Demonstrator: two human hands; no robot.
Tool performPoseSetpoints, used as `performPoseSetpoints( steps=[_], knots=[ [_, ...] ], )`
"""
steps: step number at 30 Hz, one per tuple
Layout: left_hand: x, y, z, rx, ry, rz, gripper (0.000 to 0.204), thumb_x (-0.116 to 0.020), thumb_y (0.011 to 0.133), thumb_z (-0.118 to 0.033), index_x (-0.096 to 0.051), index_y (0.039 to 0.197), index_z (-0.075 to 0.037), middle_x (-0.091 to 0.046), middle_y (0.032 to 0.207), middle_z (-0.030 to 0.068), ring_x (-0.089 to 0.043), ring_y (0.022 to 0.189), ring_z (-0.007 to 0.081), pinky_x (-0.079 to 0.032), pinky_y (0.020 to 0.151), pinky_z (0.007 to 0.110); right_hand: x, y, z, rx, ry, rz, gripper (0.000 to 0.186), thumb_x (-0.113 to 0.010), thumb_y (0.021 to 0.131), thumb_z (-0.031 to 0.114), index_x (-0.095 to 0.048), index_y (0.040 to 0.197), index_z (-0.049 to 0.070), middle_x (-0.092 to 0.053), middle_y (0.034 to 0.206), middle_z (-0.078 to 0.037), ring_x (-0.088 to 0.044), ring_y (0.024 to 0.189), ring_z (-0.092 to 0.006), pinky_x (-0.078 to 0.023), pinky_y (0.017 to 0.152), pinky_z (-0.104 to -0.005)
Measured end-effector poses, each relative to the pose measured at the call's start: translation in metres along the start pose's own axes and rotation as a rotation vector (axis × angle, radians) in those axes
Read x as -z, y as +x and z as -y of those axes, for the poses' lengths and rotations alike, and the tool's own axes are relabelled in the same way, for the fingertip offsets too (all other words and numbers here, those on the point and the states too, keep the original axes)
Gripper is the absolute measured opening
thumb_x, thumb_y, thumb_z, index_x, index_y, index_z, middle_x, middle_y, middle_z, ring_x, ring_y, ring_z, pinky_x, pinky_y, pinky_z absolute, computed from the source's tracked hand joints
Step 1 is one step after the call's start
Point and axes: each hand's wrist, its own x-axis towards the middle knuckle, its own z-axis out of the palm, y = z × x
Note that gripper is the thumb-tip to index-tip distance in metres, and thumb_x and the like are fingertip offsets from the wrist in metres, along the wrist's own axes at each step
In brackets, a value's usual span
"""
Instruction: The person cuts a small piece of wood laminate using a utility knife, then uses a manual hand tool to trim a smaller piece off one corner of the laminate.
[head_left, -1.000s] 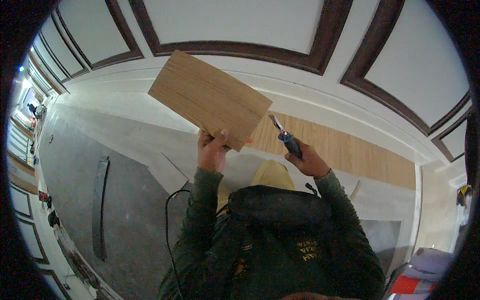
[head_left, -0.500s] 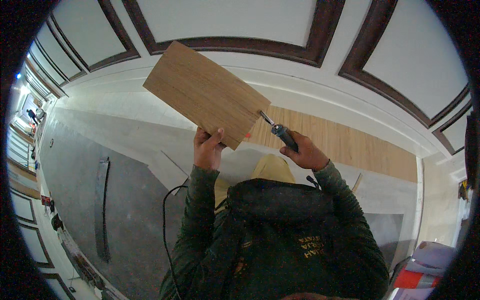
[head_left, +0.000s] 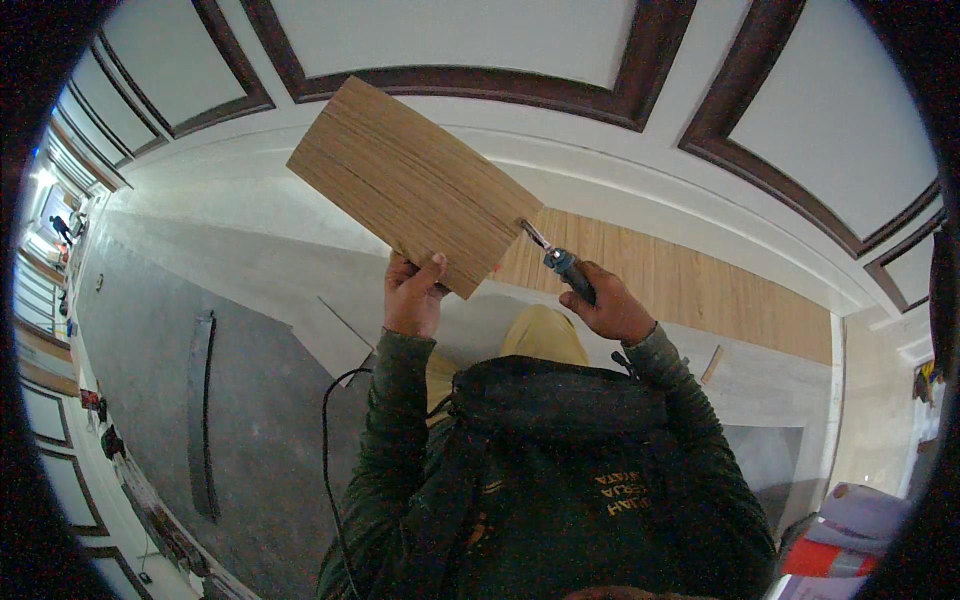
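Observation:
My left hand point(head_left: 413, 300) is closed on the lower edge of a short wood-grain plank point(head_left: 410, 180), held tilted in the air. My right hand point(head_left: 610, 305) is closed round the dark handle of a small hand tool point(head_left: 565, 268), whose metal tip rests at the plank's right end, near the upper corner. Behind them lies a strip of lighter wood-look floor planks point(head_left: 680, 285) along the wall. My legs in yellow trousers point(head_left: 540, 335) show below the plank.
A panelled wall point(head_left: 460, 40) runs ahead. Grey underlay point(head_left: 340, 350) and a dark strip point(head_left: 203, 410) lie at left, with a cable point(head_left: 327, 440). A small wooden offcut point(head_left: 713, 365) and boxes point(head_left: 835, 525) are at right. A distant person point(head_left: 60, 228) is far left.
The plank in my left hand has risen a little. My right hand has moved slightly up and left, bringing the tool's tip from beside the plank onto its end.

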Motion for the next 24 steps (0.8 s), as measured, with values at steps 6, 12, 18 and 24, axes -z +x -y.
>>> performPoseSetpoints(
  steps=[6,12,18,24],
  knots=[
    [-0.001,0.001,-0.001,-0.021,-0.015,-0.028,0.042,-0.064,0.082,-0.006,-0.047,0.120,-0.011,-0.057,0.113,0.0052,-0.058,0.100,0.0193,-0.051,0.080,0.041,-0.003,0.002,-0.007,-0.038,-0.027,0.006,0.040,-0.066,0.082,0.019,-0.053,0.113,-0.003,-0.062,0.087,-0.017,-0.062,0.075,-0.0269,-0.049,0.068,-0.0362],
    [-0.001,0.001,-0.002,0.002,0.005,-0.042,0.044,-0.065,0.081,-0.006,-0.047,0.121,-0.011,-0.058,0.112,0.0052,-0.058,0.102,0.0198,-0.051,0.081,0.041,-0.001,0.003,-0.003,-0.046,-0.117,-0.012,0.034,-0.065,0.083,0.018,-0.056,0.108,-0.003,-0.061,0.075,-0.017,-0.061,0.067,-0.0265,-0.048,0.064,-0.0369],
    [0.000,0.001,0.003,-0.001,-0.012,-0.026,0.045,-0.065,0.081,-0.006,-0.047,0.122,-0.011,-0.058,0.112,0.0057,-0.057,0.102,0.0207,-0.050,0.081,0.042,-0.006,0.004,-0.008,-0.047,-0.031,-0.054,0.033,-0.065,0.083,0.017,-0.056,0.106,-0.004,-0.061,0.079,-0.017,-0.061,0.070,-0.0287,-0.048,0.066,-0.0371],
    [0.001,0.001,0.002,-0.004,-0.003,-0.020,0.043,-0.063,0.082,-0.006,-0.047,0.122,-0.010,-0.057,0.114,0.0064,-0.057,0.103,0.0217,-0.050,0.081,0.042,-0.008,0.002,-0.015,-0.080,-0.039,-0.063,0.028,-0.063,0.083,0.016,-0.055,0.102,-0.003,-0.061,0.083,-0.018,-0.061,0.073,-0.0280,-0.048,0.067,-0.0364]
  ],
)
